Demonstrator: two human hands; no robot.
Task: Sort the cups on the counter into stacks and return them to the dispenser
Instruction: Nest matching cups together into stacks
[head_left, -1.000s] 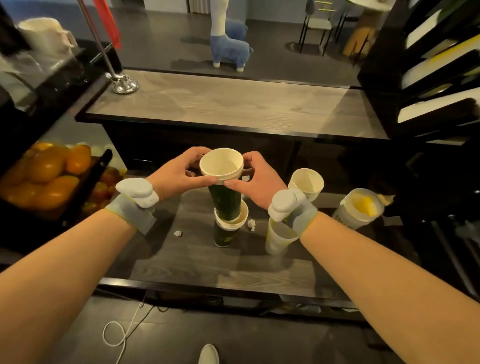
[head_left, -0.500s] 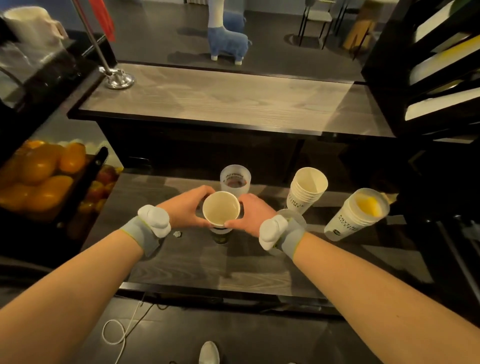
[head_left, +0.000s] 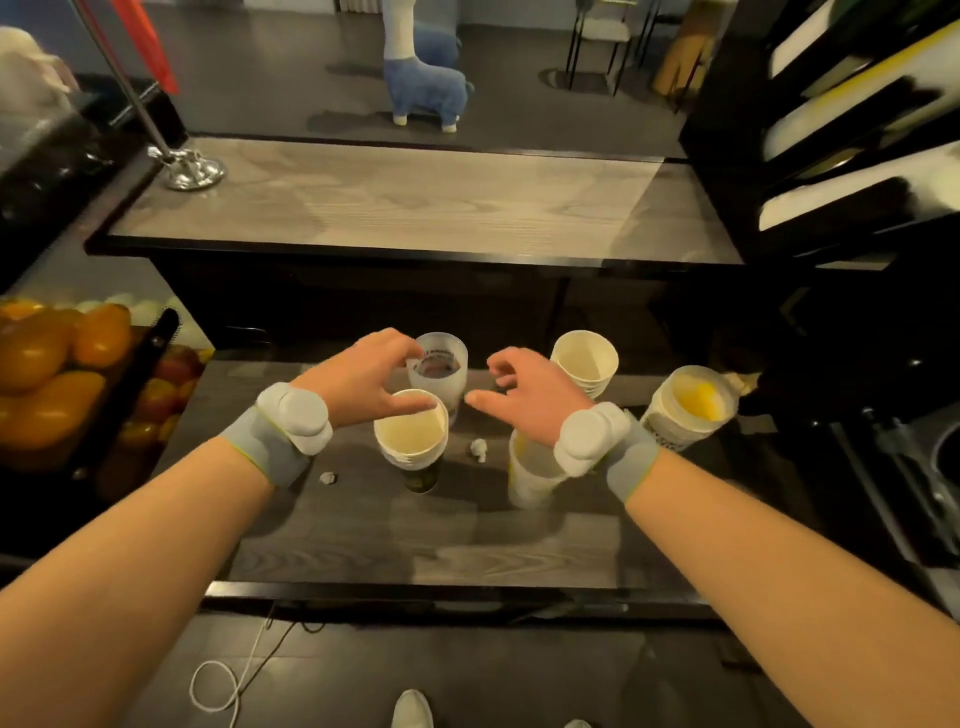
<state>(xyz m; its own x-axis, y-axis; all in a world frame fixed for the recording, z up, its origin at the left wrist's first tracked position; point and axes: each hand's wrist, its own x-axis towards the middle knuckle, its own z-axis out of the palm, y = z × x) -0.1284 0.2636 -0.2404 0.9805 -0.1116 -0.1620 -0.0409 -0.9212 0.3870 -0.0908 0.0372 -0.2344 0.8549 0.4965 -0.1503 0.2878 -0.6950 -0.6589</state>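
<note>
On the lower counter (head_left: 415, 540), dead centre: green paper-cup stack (head_left: 413, 441), upright, nested, standing free. Left hand (head_left: 363, 382) spread loose, thumb at its rim, fingertips near frosted plastic cup (head_left: 441, 364) behind — probably next pick. Right hand (head_left: 524, 395) splayed, empty, hovering over white stack (head_left: 530, 478). Stacks kept apart by type; none in a dispenser yet.

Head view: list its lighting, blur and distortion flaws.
Head view: dim, warm light; the upper wooden counter catches a pale sheen while the lower counter sits in shadow. Motion blur smears the dispenser slots at right and the oranges at left. Wide-angle distortion bows the counter edges and stretches both forearms.
</note>
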